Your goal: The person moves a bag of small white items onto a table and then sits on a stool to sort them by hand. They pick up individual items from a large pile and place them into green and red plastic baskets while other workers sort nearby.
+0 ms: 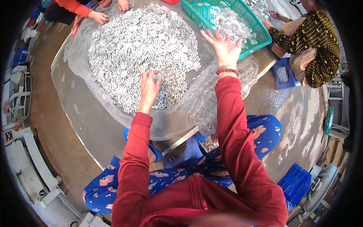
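A broad heap of small silvery-white slotted pieces [140,49], shaped like little buckles, lies on a sheer white net [81,81]. My left hand [150,90] is at the near side of the heap, with a small slotted piece [157,77] pinched between thumb and fingers. Just right of it the pieces look smaller and darker. My right hand [227,51], a red bead bracelet on its wrist, is raised with fingers spread at the near edge of a green plastic basket [257,46]. Similar clear or pale pieces lie loose in the basket. Nothing shows in that hand.
At the far left, a person's hands [99,17] touch the heap's edge. On the right, a person in a black-and-yellow patterned top [321,41] sits by another pile. A blue container [288,77] stands beside them; a blue crate [295,183] sits lower right. The grey tabletop [75,109] has a pale edge.
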`<state>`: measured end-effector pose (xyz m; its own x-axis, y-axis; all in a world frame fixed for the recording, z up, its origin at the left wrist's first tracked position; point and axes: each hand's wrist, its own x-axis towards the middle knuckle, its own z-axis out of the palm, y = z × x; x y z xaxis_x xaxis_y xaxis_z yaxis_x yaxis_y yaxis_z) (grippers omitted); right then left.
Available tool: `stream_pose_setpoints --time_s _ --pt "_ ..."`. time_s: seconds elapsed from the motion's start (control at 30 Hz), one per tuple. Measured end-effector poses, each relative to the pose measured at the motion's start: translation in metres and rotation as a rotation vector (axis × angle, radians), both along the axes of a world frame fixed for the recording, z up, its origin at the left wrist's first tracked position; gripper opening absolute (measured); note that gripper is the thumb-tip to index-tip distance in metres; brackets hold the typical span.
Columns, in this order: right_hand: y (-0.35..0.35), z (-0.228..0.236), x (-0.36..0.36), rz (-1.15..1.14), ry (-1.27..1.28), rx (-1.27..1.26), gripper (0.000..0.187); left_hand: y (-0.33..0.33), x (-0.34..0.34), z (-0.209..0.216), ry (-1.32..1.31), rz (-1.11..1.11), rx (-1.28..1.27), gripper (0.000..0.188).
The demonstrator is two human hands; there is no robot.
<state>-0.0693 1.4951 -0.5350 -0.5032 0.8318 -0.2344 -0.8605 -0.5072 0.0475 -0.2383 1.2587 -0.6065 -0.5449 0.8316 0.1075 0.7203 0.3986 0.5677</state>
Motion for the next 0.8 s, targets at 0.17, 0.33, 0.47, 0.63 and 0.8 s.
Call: stream_pose_setpoints --time_s 0.17,0.33,0.47,0.63,0.8 --pt "-0.049 -0.036 0.003 0.203 -0.219 0.111 0.042 0.014 -0.005 -0.05 0.337 -0.134 -0.078 0.027" --pt "-0.096 -0.065 -0.022 0.577 -0.556 0.278 0.036 -0.012 -0.021 -0.077 0.219 -0.161 -0.093 0.024" --pt "-0.016 -0.039 -0.012 0.162 -0.794 0.565 0.032 -0.031 -0.04 -0.08 -0.049 0.106 0.045 0.019" --pt "0.137 -0.06 0.028 -0.165 -1.402 0.711 0.032 -0.056 -0.035 -0.056 -1.431 0.486 0.497 0.019" --pt "0.209 -0.128 0.037 0.255 -2.561 1.325 0.02 -0.053 -0.024 -0.029 -1.708 0.466 0.598 0.02"
